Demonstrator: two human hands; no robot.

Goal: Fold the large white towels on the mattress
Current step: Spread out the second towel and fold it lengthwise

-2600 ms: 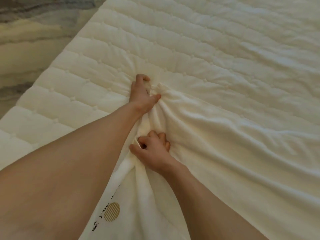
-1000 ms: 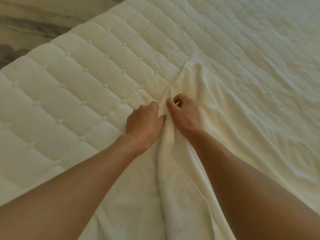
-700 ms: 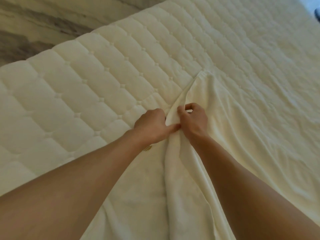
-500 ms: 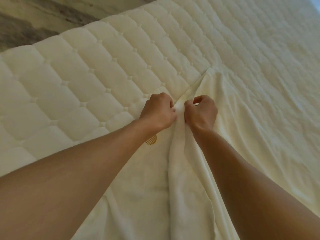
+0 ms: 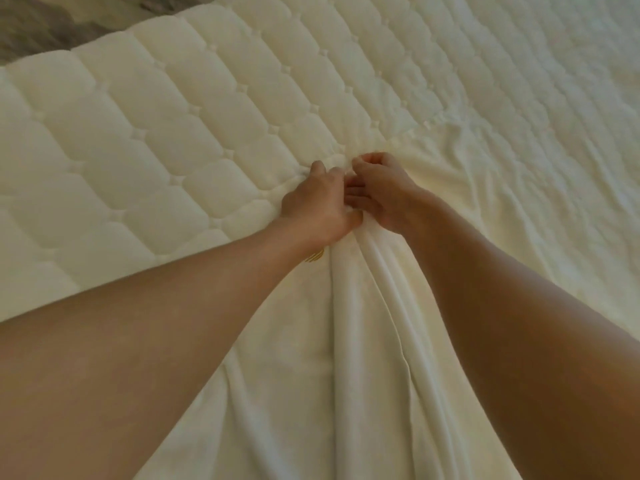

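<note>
Two bare forearms reach forward from the bottom of the view over a bed, and the hands meet side by side, touching, near the middle of the picture. The left hand (image 5: 317, 206) and the right hand (image 5: 384, 194) each have their fingers curled down into bunched white cloth, so each grip looks closed on the towel (image 5: 367, 341). The fingertips themselves are mostly hidden in the folds.

That large white towel lies on the quilted cream mattress (image 5: 138, 150). It runs from the bottom edge of the view, between and under the arms, up to the hands, and spreads away to the right in loose wrinkles. Long ridges of cloth run up from the bottom of the view and converge at the hands. A strip of grey marbled floor (image 5: 41, 26) shows beyond the mattress at the upper left.

The step in hand appears to be gathering the far edge of the towel before the first fold, so the task seems to be at an early stage; nothing here is folded yet. The next move likely calls for sliding the hands apart along that edge to pull it straight and flat, then carrying it over to meet the opposite edge.

One small gold striped emblem (image 5: 314, 256) peeks out on the towel just under the left wrist. No lettering can be read.
</note>
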